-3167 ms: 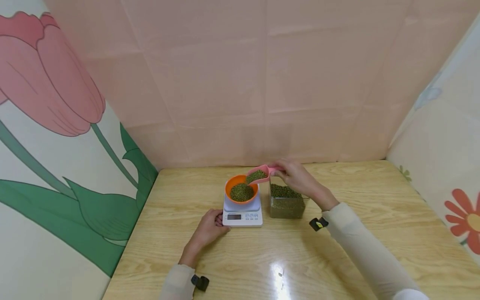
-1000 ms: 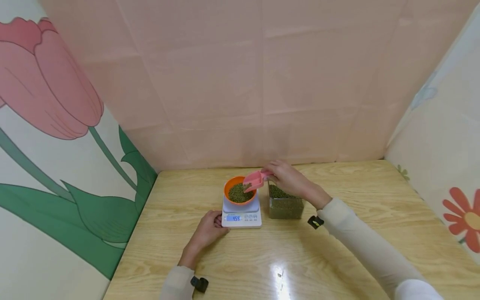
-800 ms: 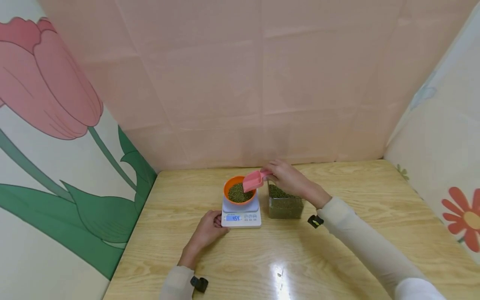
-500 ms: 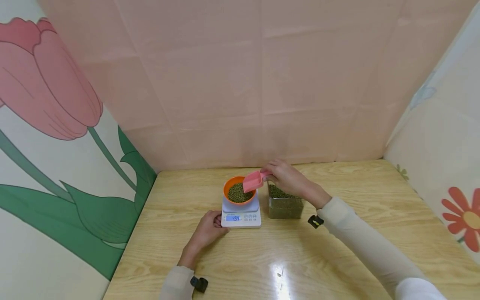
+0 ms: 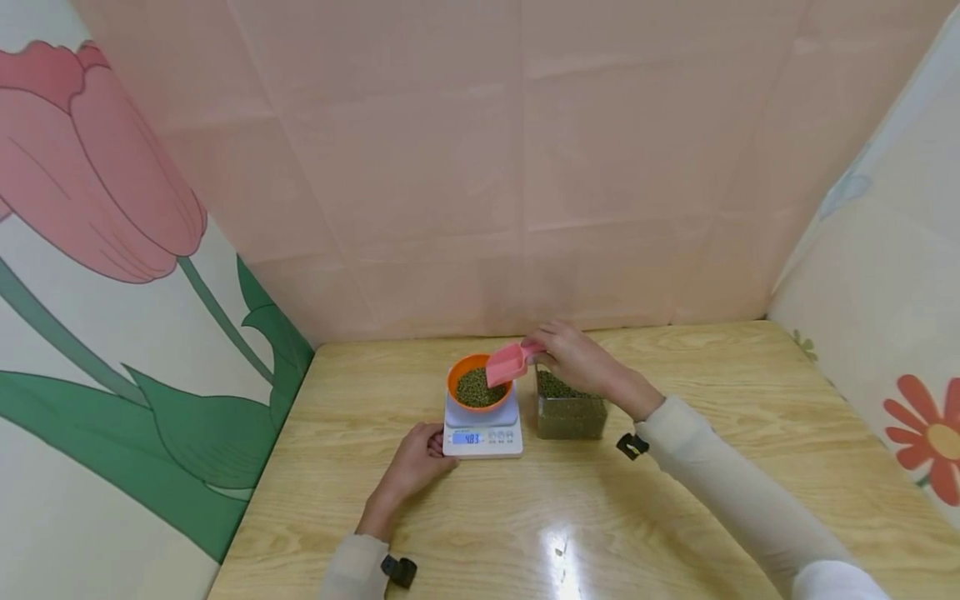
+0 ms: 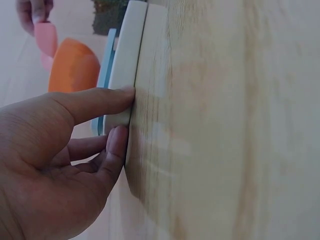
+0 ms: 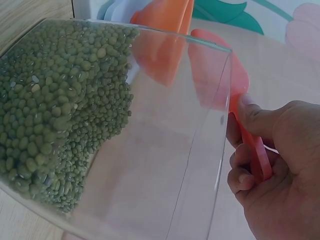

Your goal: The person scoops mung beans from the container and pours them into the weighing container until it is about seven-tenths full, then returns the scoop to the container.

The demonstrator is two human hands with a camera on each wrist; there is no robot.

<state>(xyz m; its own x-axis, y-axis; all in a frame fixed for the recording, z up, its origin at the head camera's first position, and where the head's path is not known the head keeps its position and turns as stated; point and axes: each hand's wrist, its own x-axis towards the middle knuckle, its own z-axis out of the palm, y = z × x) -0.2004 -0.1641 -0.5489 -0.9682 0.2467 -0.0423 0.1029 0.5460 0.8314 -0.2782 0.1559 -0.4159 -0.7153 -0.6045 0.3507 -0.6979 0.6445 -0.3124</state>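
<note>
My right hand (image 5: 573,357) holds a pink scoop (image 5: 506,364) by its handle, tilted with its mouth over the right rim of an orange bowl (image 5: 452,379). No beans show in the scoop. Green mung beans (image 5: 480,390) lie in the bowl, which sits on a white digital kitchen scale (image 5: 482,447) with a lit display. At the scale's front left corner, my left hand (image 5: 415,461) grips the edge; in the left wrist view its thumb and fingers (image 6: 116,142) touch the scale's sides.
Just right of the scale stands a clear box (image 5: 573,421) of mung beans, below my right hand and forearm. The wooden table (image 5: 675,500) meets a pink-covered wall (image 5: 420,167) behind. Painted walls flank it left and right.
Beans that filled the scoop have gone into the bowl, and the scoop has tipped down. The scale's display, dark at first, lit up and its digits changed. My left hand stayed put.
</note>
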